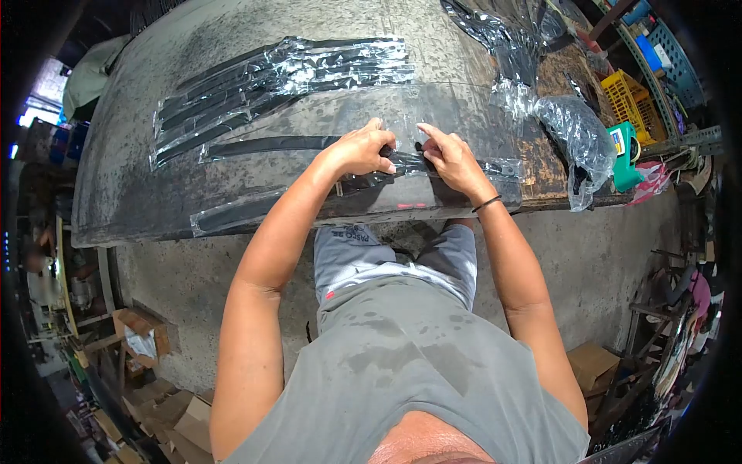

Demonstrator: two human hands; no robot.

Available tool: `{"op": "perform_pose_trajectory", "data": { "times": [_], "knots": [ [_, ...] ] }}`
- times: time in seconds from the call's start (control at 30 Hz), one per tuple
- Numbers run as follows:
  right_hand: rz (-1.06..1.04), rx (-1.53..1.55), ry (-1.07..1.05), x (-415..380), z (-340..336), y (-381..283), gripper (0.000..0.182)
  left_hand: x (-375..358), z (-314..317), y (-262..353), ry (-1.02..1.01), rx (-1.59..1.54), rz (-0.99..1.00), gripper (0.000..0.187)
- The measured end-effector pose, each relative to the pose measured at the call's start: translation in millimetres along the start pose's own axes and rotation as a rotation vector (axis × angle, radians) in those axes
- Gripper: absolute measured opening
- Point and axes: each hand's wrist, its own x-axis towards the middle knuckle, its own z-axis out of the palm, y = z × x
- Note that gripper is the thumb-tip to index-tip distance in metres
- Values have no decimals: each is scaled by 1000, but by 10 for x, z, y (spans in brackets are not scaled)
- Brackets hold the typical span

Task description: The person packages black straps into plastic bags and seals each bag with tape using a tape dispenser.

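Observation:
My left hand is closed, fingers and thumb pinching at a clear plastic sleeve near the table's front edge. Opposite it, my right hand has its index finger reaching forward and its thumb bent in by the sleeve; the exact grip is partly hidden. Between and below the hands runs a black strip in shiny clear film. A long wrapped black strip extends left from my left hand. Another wrapped strip lies along the front edge.
Several wrapped black strips lie on the worn table. Crumpled clear plastic sits at right, beside a green tape dispenser and a yellow crate. More film-wrapped black material lies at the back right. Cardboard boxes stand on the floor.

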Motion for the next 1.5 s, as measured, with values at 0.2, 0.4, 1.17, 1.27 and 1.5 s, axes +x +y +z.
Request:
{"op": "perform_pose_trajectory", "data": {
  "times": [0.2, 0.4, 1.17, 1.27, 1.5],
  "knots": [
    [145, 320, -57, 41, -36, -75, 50, 53, 64, -159, 17, -148, 130, 46],
    [148, 290, 33, 63, -6, -271, 52, 81, 83, -196, 38, -213, 185, 44],
    [13, -159, 333, -40, 497, -151, 55, -518, 682, -9, 677, 220, 326, 40],
    [27, -141, 336, -42, 492, -161, 56, -538, 655, 33, 637, 186, 300, 43],
    [38, -155, 323, -36, 493, -174, 62, -534, 681, 33, 618, 315, 345, 44]
  ]
}}
